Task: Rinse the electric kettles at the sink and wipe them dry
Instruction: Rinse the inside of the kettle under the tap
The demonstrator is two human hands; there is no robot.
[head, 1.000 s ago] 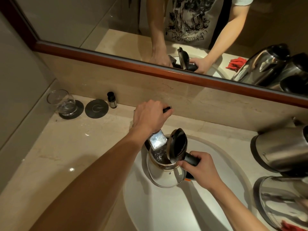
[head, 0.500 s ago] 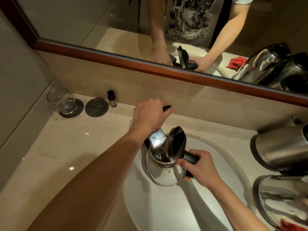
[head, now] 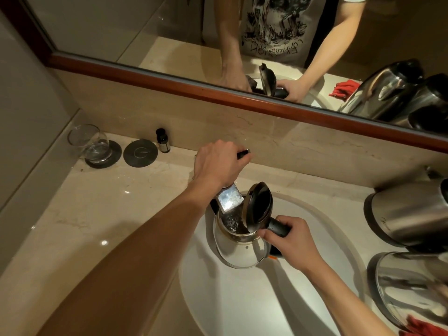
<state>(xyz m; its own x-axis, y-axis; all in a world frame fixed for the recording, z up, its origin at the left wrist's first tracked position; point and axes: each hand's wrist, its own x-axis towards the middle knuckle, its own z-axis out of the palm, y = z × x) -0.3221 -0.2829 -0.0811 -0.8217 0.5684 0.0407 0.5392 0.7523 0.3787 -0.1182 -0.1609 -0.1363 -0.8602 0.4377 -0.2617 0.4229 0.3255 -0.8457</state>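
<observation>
A steel electric kettle point(head: 238, 248) with its black lid point(head: 260, 209) flipped up hangs over the white sink point(head: 254, 301), under the flat chrome tap spout point(head: 229, 198). Water shows inside the kettle's mouth. My right hand point(head: 288, 241) grips the kettle's black handle. My left hand point(head: 218, 163) is closed over the tap lever, whose dark tip pokes out to the right. Two more steel kettles, one point(head: 409, 212) above the other point(head: 412, 287), stand on the counter at the right. A red cloth point(head: 421, 326) lies at the lower right corner.
At the back left of the beige counter point(head: 97, 214) stand a glass point(head: 89, 144) on a dark coaster, a second round dark coaster point(head: 140, 153) and a small dark bottle point(head: 163, 140). A wood-framed mirror point(head: 218, 44) runs along the back wall.
The kettle has shifted very slightly toward the tap with my right hand. My left hand stays on the tap lever.
</observation>
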